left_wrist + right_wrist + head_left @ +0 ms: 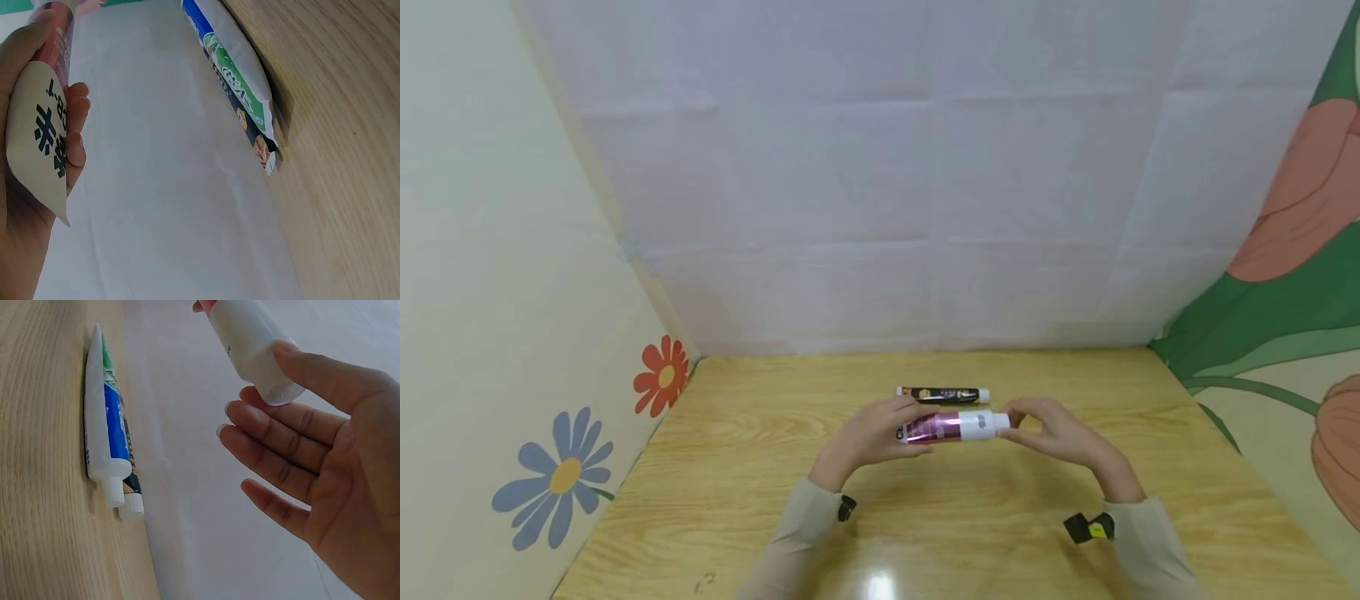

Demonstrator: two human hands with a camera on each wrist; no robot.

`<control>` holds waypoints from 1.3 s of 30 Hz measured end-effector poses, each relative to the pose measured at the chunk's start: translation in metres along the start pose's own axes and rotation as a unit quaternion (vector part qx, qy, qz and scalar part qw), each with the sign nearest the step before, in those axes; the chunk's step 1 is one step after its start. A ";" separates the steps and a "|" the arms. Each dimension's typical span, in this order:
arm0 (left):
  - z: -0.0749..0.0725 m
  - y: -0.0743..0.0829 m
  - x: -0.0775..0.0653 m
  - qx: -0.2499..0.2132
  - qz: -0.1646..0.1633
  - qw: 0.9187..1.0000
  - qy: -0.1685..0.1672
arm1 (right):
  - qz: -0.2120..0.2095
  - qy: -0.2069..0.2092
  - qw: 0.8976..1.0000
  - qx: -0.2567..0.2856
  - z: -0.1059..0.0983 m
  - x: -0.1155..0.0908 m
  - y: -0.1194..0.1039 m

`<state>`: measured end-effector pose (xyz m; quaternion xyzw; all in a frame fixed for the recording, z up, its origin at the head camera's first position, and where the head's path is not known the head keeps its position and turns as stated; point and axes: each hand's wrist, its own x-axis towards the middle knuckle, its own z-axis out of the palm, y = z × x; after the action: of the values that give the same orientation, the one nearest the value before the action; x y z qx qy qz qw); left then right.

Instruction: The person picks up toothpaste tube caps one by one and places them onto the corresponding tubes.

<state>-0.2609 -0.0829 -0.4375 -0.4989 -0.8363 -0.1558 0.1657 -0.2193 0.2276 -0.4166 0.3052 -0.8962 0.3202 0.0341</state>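
Observation:
My left hand [868, 432] grips a toothpaste tube [942, 427], pink-purple with a white shoulder, around its flat-end half above the table. The tube lies roughly level, its white cap [1002, 422] towards the right. With thumb and index finger my right hand [1060, 435] pinches that cap; its other fingers are spread in the right wrist view. Pale crimp-end film with dark lettering shows on the held tube [37, 119] in the left wrist view.
Behind the hands a black toothpaste tube [943, 396] lies on the wooden table [737, 467]. A white, blue and green tube [112, 428] lies alongside it in the wrist views. A white sheet [887, 183] hangs at the table's back edge; painted walls flank it.

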 end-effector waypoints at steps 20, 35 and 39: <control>0.003 0.000 -0.012 0.011 0.026 0.999 -0.028 | -0.017 -0.012 1.000 -0.005 0.006 -0.007 0.007; 0.009 -0.004 -0.023 0.031 0.056 0.997 -0.031 | 0.005 -0.035 0.999 -0.010 0.014 -0.010 0.012; 0.010 -0.005 -0.026 0.032 0.056 0.997 -0.041 | -0.007 -0.037 0.999 -0.002 0.016 -0.011 0.014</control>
<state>-0.2553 -0.1012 -0.4576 -0.5451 -0.8178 -0.0993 0.1558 -0.2159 0.2322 -0.4397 0.3234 -0.8953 0.3064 0.0043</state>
